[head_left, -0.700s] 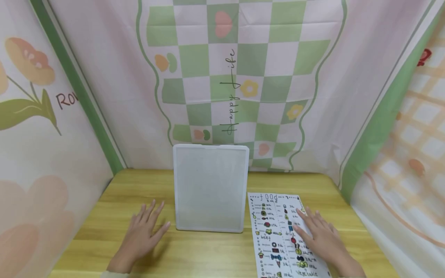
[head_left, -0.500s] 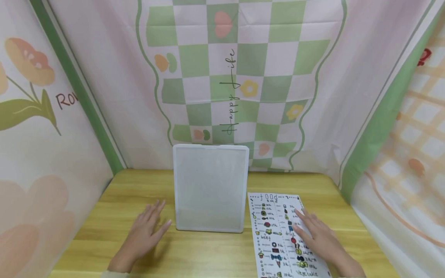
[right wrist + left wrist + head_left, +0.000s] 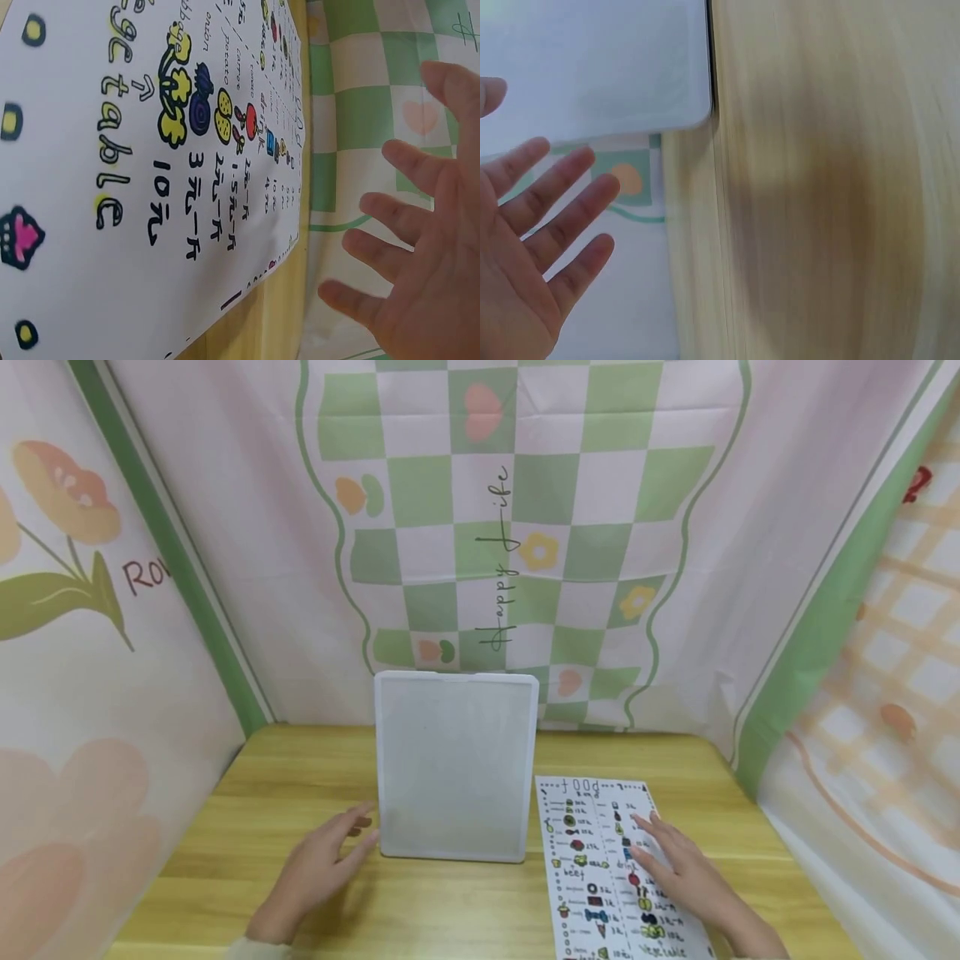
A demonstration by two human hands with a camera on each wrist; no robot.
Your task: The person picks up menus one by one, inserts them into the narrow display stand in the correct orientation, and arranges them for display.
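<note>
Price text on food sheet (image 3: 607, 868) reads blurred, cropped.

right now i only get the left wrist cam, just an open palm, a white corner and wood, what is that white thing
Observer: A white board propped upright at the back of the wooden table; the left hand reaches toward its lower left edge.
Operator: where's the other hand
Observer: The right hand lies flat on a printed food price sheet, to the right of the board.
Operator: holding it?
Observer: No, its fingers are spread and straight, gripping nothing.
</note>
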